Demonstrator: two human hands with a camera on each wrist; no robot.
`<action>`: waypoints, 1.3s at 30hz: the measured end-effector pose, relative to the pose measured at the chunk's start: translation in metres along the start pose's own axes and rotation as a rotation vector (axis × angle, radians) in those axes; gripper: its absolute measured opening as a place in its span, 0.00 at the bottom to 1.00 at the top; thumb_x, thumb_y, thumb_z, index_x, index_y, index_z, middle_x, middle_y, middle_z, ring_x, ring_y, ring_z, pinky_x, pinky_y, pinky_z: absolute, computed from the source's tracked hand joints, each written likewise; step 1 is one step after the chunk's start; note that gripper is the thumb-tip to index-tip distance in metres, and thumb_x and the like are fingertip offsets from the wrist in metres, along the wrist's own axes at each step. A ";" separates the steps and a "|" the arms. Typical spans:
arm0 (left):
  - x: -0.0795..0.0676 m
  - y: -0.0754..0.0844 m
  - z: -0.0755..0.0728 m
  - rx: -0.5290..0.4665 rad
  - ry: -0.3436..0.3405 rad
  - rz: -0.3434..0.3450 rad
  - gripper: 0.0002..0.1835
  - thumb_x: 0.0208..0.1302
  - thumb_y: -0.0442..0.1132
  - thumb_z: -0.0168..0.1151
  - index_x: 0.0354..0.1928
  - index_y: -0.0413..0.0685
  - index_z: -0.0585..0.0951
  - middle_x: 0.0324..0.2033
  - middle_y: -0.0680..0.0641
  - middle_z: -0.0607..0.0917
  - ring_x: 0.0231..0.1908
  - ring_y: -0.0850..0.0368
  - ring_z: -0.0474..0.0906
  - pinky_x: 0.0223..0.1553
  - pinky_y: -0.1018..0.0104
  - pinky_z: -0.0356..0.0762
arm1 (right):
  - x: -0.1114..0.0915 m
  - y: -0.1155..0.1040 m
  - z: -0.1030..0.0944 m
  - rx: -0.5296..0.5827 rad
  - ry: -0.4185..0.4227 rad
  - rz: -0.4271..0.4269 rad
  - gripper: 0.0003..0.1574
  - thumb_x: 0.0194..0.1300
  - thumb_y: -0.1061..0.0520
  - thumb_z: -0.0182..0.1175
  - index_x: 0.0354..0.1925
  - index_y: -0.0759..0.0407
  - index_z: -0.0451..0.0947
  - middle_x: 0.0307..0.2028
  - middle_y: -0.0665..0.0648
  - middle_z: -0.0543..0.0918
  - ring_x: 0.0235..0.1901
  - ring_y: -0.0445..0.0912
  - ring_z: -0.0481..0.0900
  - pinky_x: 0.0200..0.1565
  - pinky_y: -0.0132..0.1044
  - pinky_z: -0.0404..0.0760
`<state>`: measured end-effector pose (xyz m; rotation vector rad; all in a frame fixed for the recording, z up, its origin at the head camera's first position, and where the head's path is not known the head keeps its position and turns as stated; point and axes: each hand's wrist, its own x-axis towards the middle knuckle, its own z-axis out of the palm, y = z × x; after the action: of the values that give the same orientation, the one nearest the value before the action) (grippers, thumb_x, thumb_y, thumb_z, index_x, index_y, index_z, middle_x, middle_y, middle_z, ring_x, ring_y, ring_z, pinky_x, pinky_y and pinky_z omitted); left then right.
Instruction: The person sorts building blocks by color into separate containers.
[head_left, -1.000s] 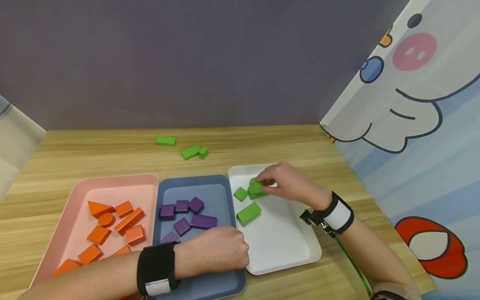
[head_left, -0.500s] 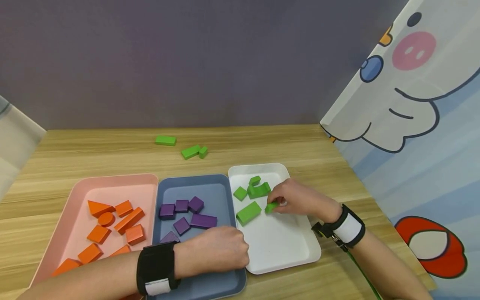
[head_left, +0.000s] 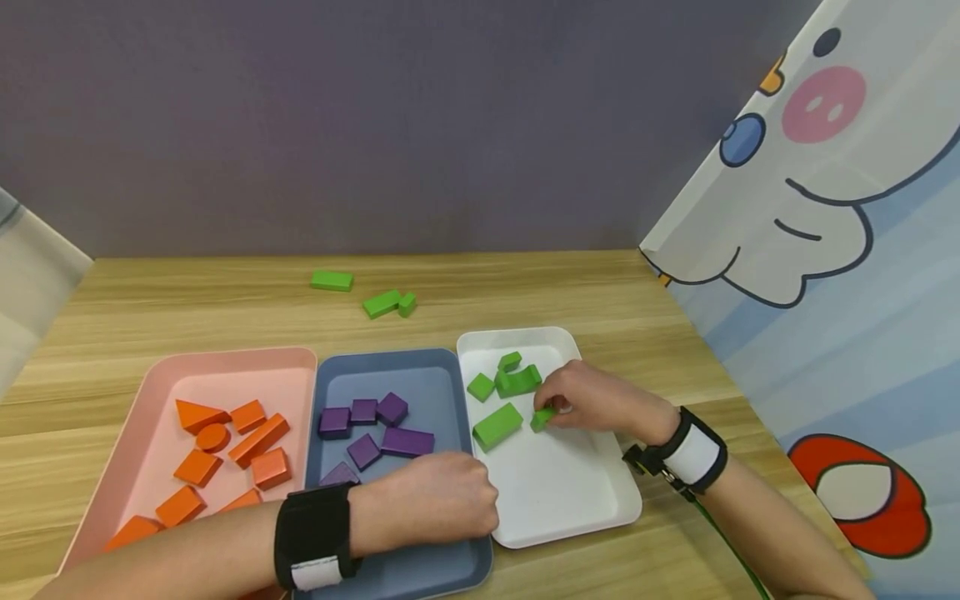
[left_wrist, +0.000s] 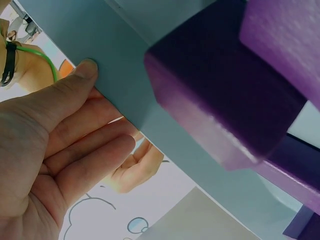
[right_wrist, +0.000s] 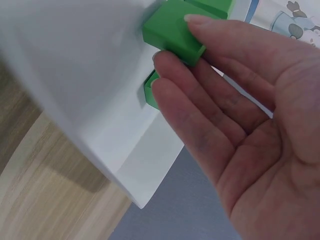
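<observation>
My left hand [head_left: 431,500] stays at the right rim of the blue tray [head_left: 412,575]. In the left wrist view, its thumb lies over the tray's inner wall and the index finger passes behind the rim, so it grips the edge. My right hand [head_left: 603,402] pinches a small green block [right_wrist: 167,32] between thumb and fingertips, low over the white tray [head_left: 562,492]. Near it in that tray lie an arch-shaped green block [head_left: 519,382], a larger green block [head_left: 498,427] and two small ones. Whether the pinched block touches the tray floor, I cannot tell.
Purple blocks [head_left: 407,442] lie in the blue tray. The pink tray [head_left: 161,400] at the left holds several orange blocks [head_left: 258,442]. Farther back on the wooden table are a green bar [head_left: 332,281], another green block [head_left: 382,304] and a small green piece [head_left: 407,305].
My right hand has moved from beside the arch-shaped block toward the near right, carrying the small green block; it has barely moved in the last half second. The left hand stays put.
</observation>
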<state>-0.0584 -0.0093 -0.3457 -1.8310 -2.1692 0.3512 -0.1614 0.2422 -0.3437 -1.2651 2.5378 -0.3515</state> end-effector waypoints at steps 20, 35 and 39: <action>0.001 -0.001 -0.001 0.013 -0.017 -0.006 0.10 0.56 0.43 0.61 0.21 0.71 0.80 0.18 0.65 0.80 0.19 0.70 0.72 0.22 0.74 0.68 | 0.016 -0.011 -0.027 -0.107 -0.024 -0.031 0.11 0.49 0.58 0.71 0.34 0.53 0.82 0.31 0.48 0.84 0.30 0.39 0.78 0.35 0.30 0.76; -0.001 -0.002 -0.002 0.018 -0.005 0.001 0.11 0.56 0.43 0.60 0.20 0.71 0.79 0.18 0.65 0.79 0.19 0.70 0.72 0.22 0.73 0.67 | 0.096 -0.025 -0.072 -0.176 0.059 -0.117 0.09 0.56 0.58 0.66 0.38 0.53 0.82 0.36 0.49 0.85 0.33 0.37 0.80 0.39 0.29 0.78; 0.000 -0.002 -0.002 -0.008 -0.013 0.010 0.11 0.57 0.43 0.60 0.21 0.71 0.79 0.19 0.65 0.79 0.20 0.70 0.72 0.24 0.74 0.68 | 0.128 -0.026 -0.072 -0.177 0.060 -0.118 0.10 0.57 0.56 0.65 0.40 0.52 0.82 0.37 0.48 0.85 0.34 0.36 0.80 0.40 0.28 0.77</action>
<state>-0.0591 -0.0098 -0.3434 -1.8497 -2.1732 0.3584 -0.2412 0.1304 -0.2860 -1.4939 2.5991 -0.1959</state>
